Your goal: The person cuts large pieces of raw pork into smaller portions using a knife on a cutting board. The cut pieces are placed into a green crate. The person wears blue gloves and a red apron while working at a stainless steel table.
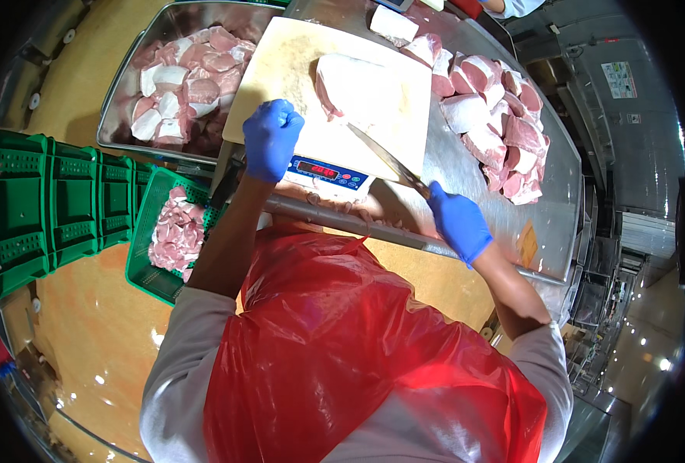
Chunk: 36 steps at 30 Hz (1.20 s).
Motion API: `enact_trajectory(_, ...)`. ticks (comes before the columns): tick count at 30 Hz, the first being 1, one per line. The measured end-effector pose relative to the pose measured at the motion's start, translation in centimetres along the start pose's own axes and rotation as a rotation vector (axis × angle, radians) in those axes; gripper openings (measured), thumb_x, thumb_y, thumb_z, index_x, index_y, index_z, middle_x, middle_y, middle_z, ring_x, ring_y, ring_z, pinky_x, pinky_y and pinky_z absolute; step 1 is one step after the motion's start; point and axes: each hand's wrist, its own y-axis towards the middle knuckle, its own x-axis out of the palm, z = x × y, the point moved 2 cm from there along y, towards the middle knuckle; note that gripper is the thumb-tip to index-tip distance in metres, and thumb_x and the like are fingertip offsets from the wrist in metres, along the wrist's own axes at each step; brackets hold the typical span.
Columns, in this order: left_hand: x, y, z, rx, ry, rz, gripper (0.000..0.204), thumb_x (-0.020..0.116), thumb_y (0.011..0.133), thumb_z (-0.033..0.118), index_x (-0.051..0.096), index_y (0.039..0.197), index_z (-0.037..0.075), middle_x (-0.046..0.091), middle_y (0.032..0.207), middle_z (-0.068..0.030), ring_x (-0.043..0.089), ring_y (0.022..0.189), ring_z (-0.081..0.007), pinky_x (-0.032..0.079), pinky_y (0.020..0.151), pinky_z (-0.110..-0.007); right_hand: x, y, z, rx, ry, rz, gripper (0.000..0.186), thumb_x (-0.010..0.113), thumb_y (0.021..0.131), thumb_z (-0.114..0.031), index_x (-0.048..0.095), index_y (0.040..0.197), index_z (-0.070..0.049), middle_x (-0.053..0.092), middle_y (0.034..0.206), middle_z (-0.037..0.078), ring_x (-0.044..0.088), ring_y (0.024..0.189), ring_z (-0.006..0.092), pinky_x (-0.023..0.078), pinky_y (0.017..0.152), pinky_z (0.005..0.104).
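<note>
My right hand point(458, 222), in a blue glove, grips a long knife point(385, 158) whose blade reaches across the cutting board toward the meat. A pale slab of pork point(350, 83) lies on the white cutting board point(280, 65), its fat side up and pink flesh along its left edge. My left hand point(273, 139), also gloved in blue, is closed in a fist over the board's left front edge, apart from the slab; nothing shows sticking out of it. A digital scale point(327, 173) with a lit red display sits at the board's front edge.
Left of the board stands a metal tub point(118, 100) of pork pieces. Below it is a green crate point(139, 255) of smaller trimmings, beside stacked green crates point(37, 204). Cut pork chunks point(500, 123) are heaped on the steel table point(554, 185). Another person's gloved hand point(493, 5) shows at the top.
</note>
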Motion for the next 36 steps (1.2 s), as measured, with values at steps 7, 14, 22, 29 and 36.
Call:
enact_trajectory(7, 3.2, -0.3, 3.9, 0.035, -0.024, -0.114, 0.010, 0.069, 0.077, 0.003, 0.069, 0.087, 0.001, 0.066, 0.087, -0.0152, 0.067, 0.086, -0.0311, 0.054, 0.078, -0.038, -1.5, 2.2, -2.5, 0.012, 0.150, 0.361, 0.013, 0.055, 0.098, -0.016, 0.049, 0.104, -0.006, 0.064, 0.072, 0.024, 0.063, 0.064, 0.0456, 0.048, 0.055, 0.0545)
enact_trajectory(14, 4.1, -1.1, 2.0, 0.045, -0.081, -0.089, 0.013, 0.068, 0.073, 0.004, 0.067, 0.085, 0.001, 0.065, 0.085, -0.0162, 0.064, 0.077, -0.0329, 0.054, 0.069, -0.040, -0.7, 6.9, -4.6, -0.086, 0.134, 0.247, 0.018, 0.054, 0.095, -0.013, 0.051, 0.111, -0.006, 0.064, 0.075, 0.027, 0.065, 0.071, 0.0453, 0.051, 0.061, 0.0541)
enact_trajectory(22, 2.3, -1.1, 1.0, 0.122, -0.030, -0.066, 0.012, 0.072, 0.076, 0.005, 0.067, 0.086, 0.000, 0.066, 0.087, -0.0155, 0.067, 0.076, -0.0320, 0.055, 0.069, -0.039, -0.2, 14.0, -8.2, -0.147, 0.174, 0.258, 0.025, 0.050, 0.098, -0.023, 0.055, 0.114, -0.004, 0.069, 0.080, 0.024, 0.068, 0.075, 0.0427, 0.054, 0.069, 0.0509)
enact_trajectory(29, -13.6, -7.1, -4.0, -0.222, 0.294, 0.197, 0.012, 0.072, 0.079, 0.004, 0.068, 0.090, 0.003, 0.064, 0.085, -0.0106, 0.063, 0.077, -0.0272, 0.051, 0.070, -0.038, 3.5, 2.2, 3.0, 0.013, 0.569, 0.222, 0.019, 0.058, 0.101, -0.022, 0.058, 0.114, -0.008, 0.065, 0.068, 0.018, 0.063, 0.055, 0.0354, 0.050, 0.055, 0.0442)
enact_trajectory(36, -27.6, -24.6, -19.8, -0.893, 0.804, -0.889, 0.059, 0.063, 0.079, 0.008, 0.056, 0.137, 0.006, 0.059, 0.130, -0.0280, 0.058, 0.120, -0.0420, 0.047, 0.104, -0.045, 3.9, 12.3, 1.2, 0.146, 1.824, 0.402, 0.035, 0.052, 0.106, -0.022, 0.053, 0.137, -0.007, 0.063, 0.121, 0.006, 0.061, 0.108, 0.0183, 0.054, 0.090, 0.0393)
